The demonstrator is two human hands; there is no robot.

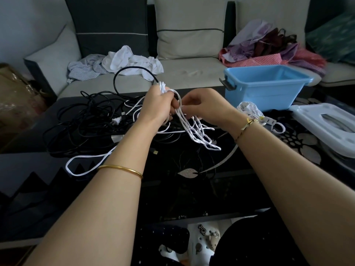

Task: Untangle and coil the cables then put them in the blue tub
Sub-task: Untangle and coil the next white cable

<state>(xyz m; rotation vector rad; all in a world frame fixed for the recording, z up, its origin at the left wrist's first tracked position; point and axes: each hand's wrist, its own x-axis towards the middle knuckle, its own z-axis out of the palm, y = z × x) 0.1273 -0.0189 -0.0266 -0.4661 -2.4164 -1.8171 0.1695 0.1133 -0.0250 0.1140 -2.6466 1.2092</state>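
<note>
White cable [194, 129], seemingly 1, left hand [155, 106], right hand [203, 104] gripping, 1 blue tub [259, 93]

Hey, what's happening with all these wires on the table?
A person is sorting tangled cables. The left hand grips a bunch of loops of a white cable, and the right hand pinches one of its strands. A tangle of black cables lies on the table. One coiled white bundle sits beside the blue tub, where no cable shows yet.

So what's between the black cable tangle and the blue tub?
The head view shows both hands there, left hand and right hand, gripping a looped white cable. A coiled white bundle lies right by the blue tub.
</note>
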